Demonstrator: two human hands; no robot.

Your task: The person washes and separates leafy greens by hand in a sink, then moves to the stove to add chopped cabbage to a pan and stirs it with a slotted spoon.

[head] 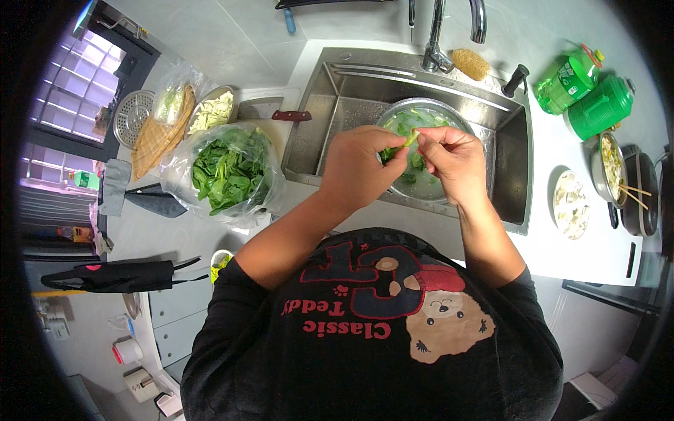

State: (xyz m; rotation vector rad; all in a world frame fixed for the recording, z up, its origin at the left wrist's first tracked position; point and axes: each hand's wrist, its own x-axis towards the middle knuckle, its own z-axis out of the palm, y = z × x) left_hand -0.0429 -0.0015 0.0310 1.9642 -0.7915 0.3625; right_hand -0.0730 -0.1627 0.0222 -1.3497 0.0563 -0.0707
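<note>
Above a round metal basin point(457, 112) in the sink, my left hand point(363, 158) and my right hand point(454, 158) meet at a piece of green vegetable stem point(412, 138). The thumb and forefinger of each hand pinch it. Cloudy water fills the basin, and green leaves point(416, 117) float in it. My hands hide part of the basin's near side. To the left, a clear plastic bag point(176, 163) stands open on the counter, full of leafy greens point(231, 171).
The stainless-steel sink point(358, 108) has a faucet point(436, 55) behind it. A cleaver point(291, 116) lies by its left edge, near a bowl of cut pale vegetable point(213, 111). On the right are a green bottle point(563, 84), a plate of white pieces point(571, 205) and a pan point(611, 166) with chopsticks.
</note>
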